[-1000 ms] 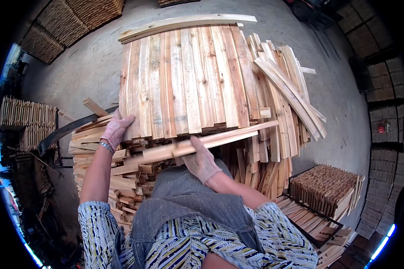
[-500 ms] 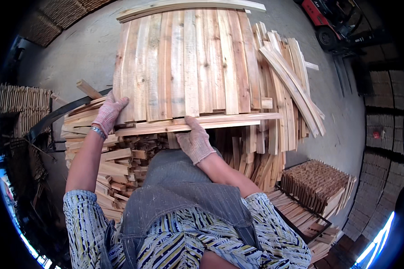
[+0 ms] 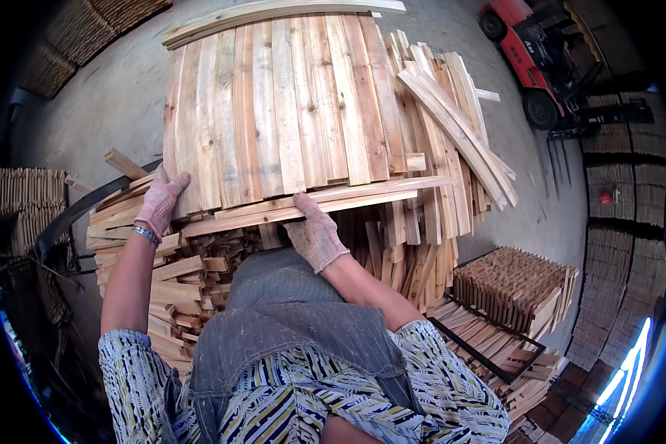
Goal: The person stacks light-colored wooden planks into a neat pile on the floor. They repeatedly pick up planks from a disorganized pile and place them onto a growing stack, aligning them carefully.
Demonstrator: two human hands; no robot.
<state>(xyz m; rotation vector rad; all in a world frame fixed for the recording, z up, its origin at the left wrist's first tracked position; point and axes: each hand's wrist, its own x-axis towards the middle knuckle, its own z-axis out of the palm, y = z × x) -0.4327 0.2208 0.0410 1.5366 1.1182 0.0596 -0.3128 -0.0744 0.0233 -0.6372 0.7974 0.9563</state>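
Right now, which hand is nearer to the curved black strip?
Left. The left hand is just beside the upper end of the strip; the right hand is well to its right, at narrow boards.

a hand could pass freely above the flat row of boards (image 3: pixel 274 111) from either side, though long slats (image 3: pixel 288 20) bar its far edge; at the near edge, loose strips (image 3: pixel 381 190) and the right hand (image 3: pixel 317 235) block the way, with the aproned lap (image 3: pixel 274 288) close behind. beside the left hand (image 3: pixel 161 201), a dark curved band (image 3: pixel 89 199) and a jutting stick (image 3: pixel 126 164) crowd the passage; on the right, crossed slats (image 3: pixel 455 139) stand in the way, with open floor (image 3: pixel 536 207) beyond them
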